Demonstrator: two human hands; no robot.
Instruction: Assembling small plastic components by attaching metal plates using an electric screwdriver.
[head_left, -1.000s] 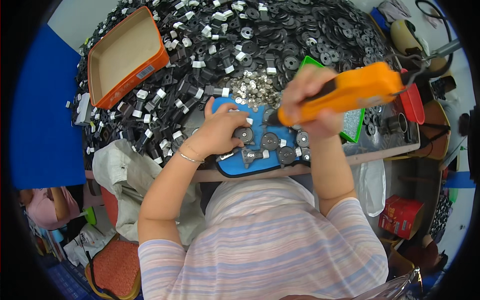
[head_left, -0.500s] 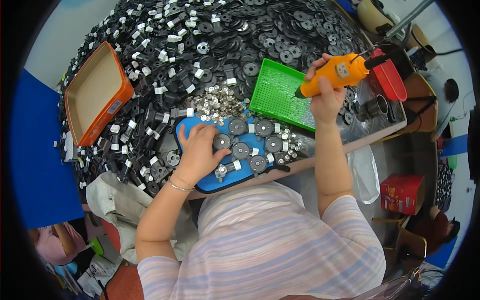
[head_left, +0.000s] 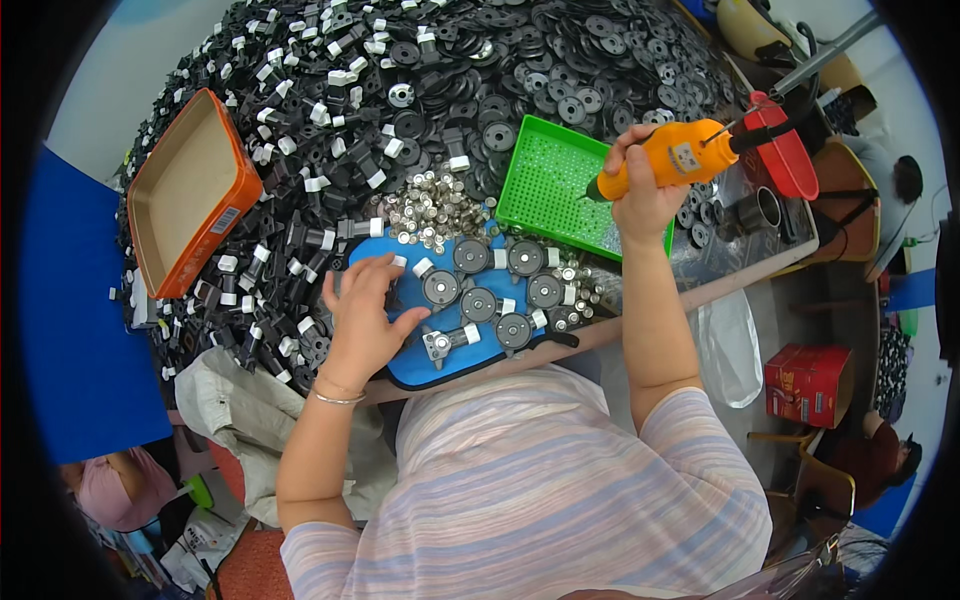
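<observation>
My right hand (head_left: 645, 205) is wrapped round an orange electric screwdriver (head_left: 685, 155), whose dark tip points left over the green perforated basket (head_left: 512, 205). At the left side of a blue mat (head_left: 425, 370), my left hand (head_left: 365, 320) has its thumb and fingers apart. Beside its fingertips is a small white-ended part (head_left: 399, 262), partly hidden, and I cannot tell whether they touch. Several caster-like assemblies with dark round discs (head_left: 478, 304) lie on the mat. Nearer me, one part without a disc (head_left: 450, 342) shows a metal piece on top.
Small metal caps (head_left: 430, 210) are heaped behind the mat; more lie at its right. Black white-ended parts (head_left: 290, 150) and black discs (head_left: 590, 60) cover the table's back. An orange tray (head_left: 215, 225) sits left, a red basket (head_left: 785, 155) and metal cup (head_left: 760, 210) right. Other people sit farther off.
My left hand has moved left and nearer me, off the disc assemblies, with its fingers spreading. The screwdriver has dropped slightly toward me in my right hand, still over the green basket.
</observation>
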